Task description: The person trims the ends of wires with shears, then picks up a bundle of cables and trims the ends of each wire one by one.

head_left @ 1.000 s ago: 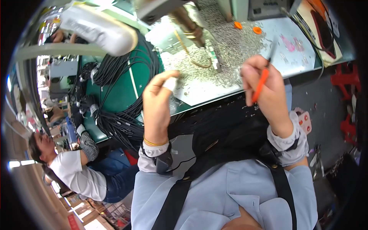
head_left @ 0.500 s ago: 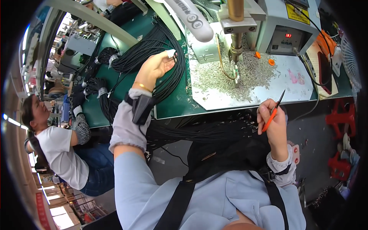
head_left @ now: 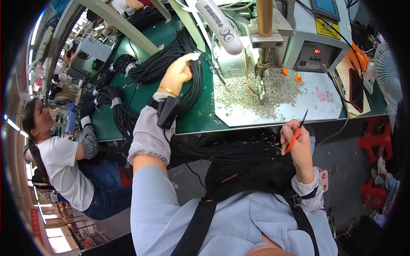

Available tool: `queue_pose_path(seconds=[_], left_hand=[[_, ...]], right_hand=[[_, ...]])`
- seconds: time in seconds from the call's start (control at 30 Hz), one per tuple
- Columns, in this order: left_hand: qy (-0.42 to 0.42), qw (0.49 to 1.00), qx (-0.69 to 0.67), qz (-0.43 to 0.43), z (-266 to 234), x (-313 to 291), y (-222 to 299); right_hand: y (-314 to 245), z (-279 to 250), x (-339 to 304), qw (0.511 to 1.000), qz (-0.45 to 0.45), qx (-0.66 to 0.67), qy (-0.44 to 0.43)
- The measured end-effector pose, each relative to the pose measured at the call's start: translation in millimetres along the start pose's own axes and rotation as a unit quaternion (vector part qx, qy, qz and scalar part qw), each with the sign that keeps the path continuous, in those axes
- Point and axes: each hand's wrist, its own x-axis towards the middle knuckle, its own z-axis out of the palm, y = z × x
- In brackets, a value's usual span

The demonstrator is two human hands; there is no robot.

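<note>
Black cables [head_left: 197, 86], 11 o'clock: likely bendy, heavy bunched; grab mid-loop. Left grip [head_left: 177, 73] beside them, can't tell if closed; right grip [head_left: 303, 149], 3 o'clock, clamped on orange-handled pointed tool [head_left: 293, 140].

Single fisheye view from wearer's head, facing down over shirt [head_left: 239, 222] onto workbench [head_left: 198, 121], close range.

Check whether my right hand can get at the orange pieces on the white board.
Probably yes: your right hand, though holding an orange-handled tool, is near the board, and nothing visibly blocks the orange pieces.
</note>
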Motion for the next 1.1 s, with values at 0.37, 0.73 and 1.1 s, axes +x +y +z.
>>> queue_pose_path(seconds=[0.37,0.73,1.1], left_hand=[[-0.319,0.893,-0.308,0.083,-86.3,-104.9,101.2],[-0.181,0.912,-0.221,0.294,-109.6,-256.4,38.5],[0.036,0.898,-0.327,0.293,-64.9,-249.4,-53.8]], right_hand=[[10.8,-3.8,-6.3,1.0,0.011,-0.006,0.002],[8.4,58.0,0.3,0.929,-0.048,-0.098,-0.353],[25.5,213.8,4.7,0.877,-0.238,-0.076,-0.41]])
